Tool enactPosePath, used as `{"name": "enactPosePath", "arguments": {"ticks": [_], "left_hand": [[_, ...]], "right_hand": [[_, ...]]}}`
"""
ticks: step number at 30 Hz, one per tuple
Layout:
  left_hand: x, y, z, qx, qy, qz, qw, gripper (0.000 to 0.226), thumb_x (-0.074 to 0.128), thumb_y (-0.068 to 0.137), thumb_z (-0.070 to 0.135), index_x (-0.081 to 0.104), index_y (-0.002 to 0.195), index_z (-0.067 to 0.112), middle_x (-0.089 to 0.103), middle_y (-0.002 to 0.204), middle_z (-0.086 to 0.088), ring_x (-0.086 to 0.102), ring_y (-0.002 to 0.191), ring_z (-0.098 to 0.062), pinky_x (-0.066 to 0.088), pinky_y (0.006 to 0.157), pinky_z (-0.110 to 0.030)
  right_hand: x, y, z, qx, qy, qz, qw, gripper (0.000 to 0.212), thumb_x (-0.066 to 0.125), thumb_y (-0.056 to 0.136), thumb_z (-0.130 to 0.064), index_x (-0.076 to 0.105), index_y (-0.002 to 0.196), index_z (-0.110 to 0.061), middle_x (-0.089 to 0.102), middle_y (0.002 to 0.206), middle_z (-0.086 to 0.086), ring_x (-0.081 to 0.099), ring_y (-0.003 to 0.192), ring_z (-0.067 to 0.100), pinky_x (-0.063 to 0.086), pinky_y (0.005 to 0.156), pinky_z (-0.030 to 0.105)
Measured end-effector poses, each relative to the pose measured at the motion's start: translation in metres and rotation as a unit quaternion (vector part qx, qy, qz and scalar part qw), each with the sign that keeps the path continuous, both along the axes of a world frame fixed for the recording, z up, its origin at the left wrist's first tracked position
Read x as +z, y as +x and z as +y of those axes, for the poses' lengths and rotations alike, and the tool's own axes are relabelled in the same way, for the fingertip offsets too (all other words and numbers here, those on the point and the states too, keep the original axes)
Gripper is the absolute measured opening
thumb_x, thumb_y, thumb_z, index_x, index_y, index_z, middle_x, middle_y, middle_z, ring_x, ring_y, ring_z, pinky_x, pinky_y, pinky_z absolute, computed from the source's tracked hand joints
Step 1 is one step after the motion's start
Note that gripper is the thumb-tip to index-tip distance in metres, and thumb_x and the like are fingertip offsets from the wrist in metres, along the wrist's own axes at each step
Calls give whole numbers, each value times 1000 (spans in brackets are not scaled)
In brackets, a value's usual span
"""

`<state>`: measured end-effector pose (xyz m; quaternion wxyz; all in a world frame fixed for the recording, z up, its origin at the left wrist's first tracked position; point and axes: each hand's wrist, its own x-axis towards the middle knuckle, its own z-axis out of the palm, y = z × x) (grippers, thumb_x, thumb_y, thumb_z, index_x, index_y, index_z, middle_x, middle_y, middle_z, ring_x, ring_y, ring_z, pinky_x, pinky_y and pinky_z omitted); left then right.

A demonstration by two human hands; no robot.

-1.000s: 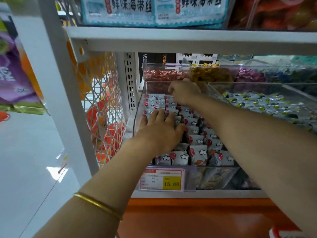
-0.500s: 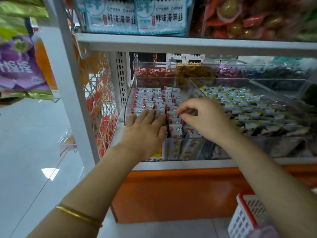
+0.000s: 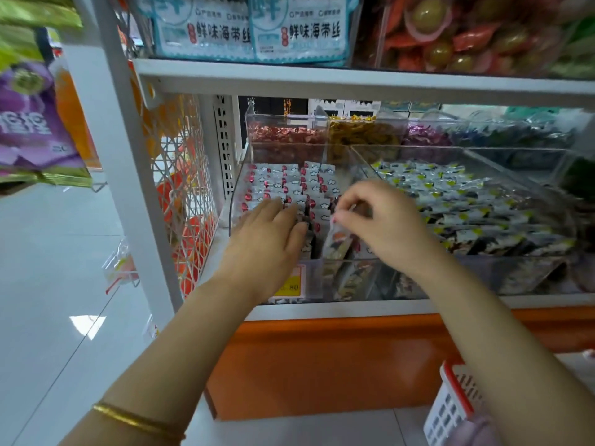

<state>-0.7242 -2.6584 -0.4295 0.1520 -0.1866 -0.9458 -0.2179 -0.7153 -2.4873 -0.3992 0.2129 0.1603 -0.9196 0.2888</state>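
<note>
Frame centre: left hand (image 3: 267,239) flat, fingers straight, bracing packet rows (image 3: 289,183); right hand (image 3: 383,220) pinches one packet (image 3: 338,244). Risk: wedging it in could topple neighbours.

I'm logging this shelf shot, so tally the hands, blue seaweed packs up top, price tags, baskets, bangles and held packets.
Hands: 2, left hand and right hand
Blue seaweed packs: 2
Yellow price tag: 1
Red-and-white basket: 1
Gold bangle: 1
Snack packet pinched by right hand: 1
Total: 8
</note>
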Motion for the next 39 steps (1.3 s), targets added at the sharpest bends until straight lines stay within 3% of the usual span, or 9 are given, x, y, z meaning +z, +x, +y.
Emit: {"name": "enactPosePath", "arguments": {"ticks": [5, 10, 12, 16, 19, 24, 28, 32, 39], "left_hand": [[19, 10, -1, -28, 171, 7, 985, 43, 38, 98, 35, 45, 137, 19, 46, 136, 4, 39, 126, -10, 28, 99, -20], [24, 16, 0, -74, 348, -117, 927, 26, 39, 98, 29, 64, 92, 21, 64, 84, -7, 59, 66, -1, 47, 56, -11], [25, 15, -1, -64, 441, -174, 878, 30, 41, 98, 28, 64, 91, 10, 65, 80, -17, 60, 60, -10, 51, 53, -18], [28, 15, -3, -52, 565, -224, 793, 29, 47, 95, 31, 63, 91, 7, 65, 65, -4, 60, 61, -14, 53, 56, -22], [28, 17, -5, -63, 574, -213, 788, 25, 52, 93, 29, 65, 78, 13, 62, 60, 2, 59, 59, -11, 52, 58, -19], [30, 16, -9, -47, 655, -220, 721, 34, 49, 95, 19, 56, 63, 11, 58, 56, 0, 55, 52, -7, 48, 51, -13], [29, 15, -12, -35, 661, -217, 717, 34, 50, 94, 18, 52, 61, 12, 54, 49, 3, 46, 46, -7, 44, 44, -14], [30, 13, -12, -47, 660, -215, 718, 42, 50, 94, 13, 64, 54, 15, 57, 49, 4, 48, 47, -6, 44, 44, -13], [28, 11, -17, -107, 561, -202, 796, 28, 51, 93, 11, 75, 88, 24, 69, 82, 5, 58, 70, -8, 51, 63, -19]], "right_hand": [[9, 13, 16, -24, -311, 75, 947, 20, 52, 93, -12, 52, 77, -23, 57, 78, -1, 57, 67, 3, 46, 54, 16], [4, 16, 11, 4, -565, -13, 825, 22, 50, 95, -7, 55, 73, -9, 60, 74, 6, 63, 60, 6, 51, 51, 19], [2, 16, 7, 24, -593, -41, 803, 21, 51, 94, -8, 57, 74, -8, 62, 77, 8, 66, 63, 8, 52, 54, 19], [-3, 17, 2, 51, -578, -60, 812, 17, 55, 91, -12, 61, 77, -6, 64, 75, 5, 65, 64, 11, 53, 57, 20], [-3, 17, 1, 56, -568, -72, 818, 16, 55, 90, -15, 61, 78, -7, 60, 69, 4, 59, 54, 9, 51, 50, 20], [-1, 13, 1, 135, -642, -134, 743, 14, 53, 86, -4, 61, 94, 2, 67, 77, 9, 66, 62, 12, 54, 56, 19], [-4, 10, 1, 152, -675, -170, 701, 21, 46, 88, 8, 56, 106, 7, 67, 82, 13, 69, 66, 15, 55, 58, 18], [-5, 9, 3, 139, -649, -149, 733, 17, 46, 88, 10, 58, 97, 4, 69, 74, 10, 69, 65, 16, 55, 58, 20], [-7, 10, 6, 65, -526, -90, 843, 16, 64, 79, -20, 56, 75, -7, 54, 89, 22, 64, 74, 27, 56, 58, 25]]}}
